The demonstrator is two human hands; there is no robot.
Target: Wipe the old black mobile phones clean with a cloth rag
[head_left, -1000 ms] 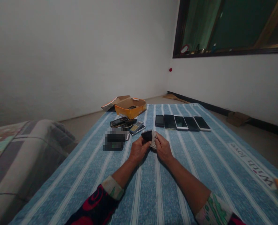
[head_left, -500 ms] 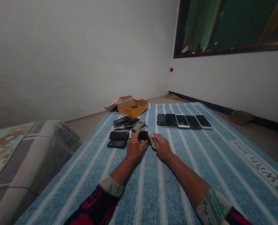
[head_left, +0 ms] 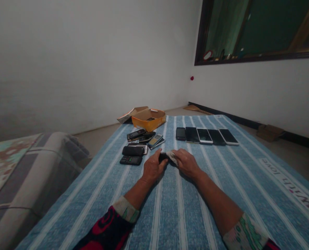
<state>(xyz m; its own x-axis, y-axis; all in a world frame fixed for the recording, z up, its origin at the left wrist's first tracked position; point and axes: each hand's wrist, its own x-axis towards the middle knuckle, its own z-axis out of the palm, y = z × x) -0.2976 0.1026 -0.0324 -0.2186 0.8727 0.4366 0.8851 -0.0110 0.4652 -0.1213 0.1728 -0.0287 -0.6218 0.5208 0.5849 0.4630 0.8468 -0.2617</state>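
Low over the striped cloth, my left hand [head_left: 153, 167] is closed on a black mobile phone [head_left: 163, 156], most of it hidden by the fingers. My right hand [head_left: 187, 161] pinches a whitish cloth [head_left: 172, 157] against the phone's right end. Just beyond my left hand lies a loose group of old phones: a keypad phone [head_left: 130, 160], a black phone [head_left: 132, 150] above it, and a blue-grey phone [head_left: 155, 140]. Farther right, several phones lie side by side in a row, among them a white-framed phone [head_left: 204, 135] and a small black phone [head_left: 180, 133].
An open orange cardboard box [head_left: 149, 124] stands at the far end of the blue striped cloth [head_left: 167, 215], with a dark item inside. On the left is furniture under a grey striped cover [head_left: 50, 163]. A brown carton [head_left: 269, 132] sits on the floor at right.
The phone has tilted flatter between my hands, showing a thinner edge. My right hand, with the cloth, has shifted slightly right. The whole view has moved a little.
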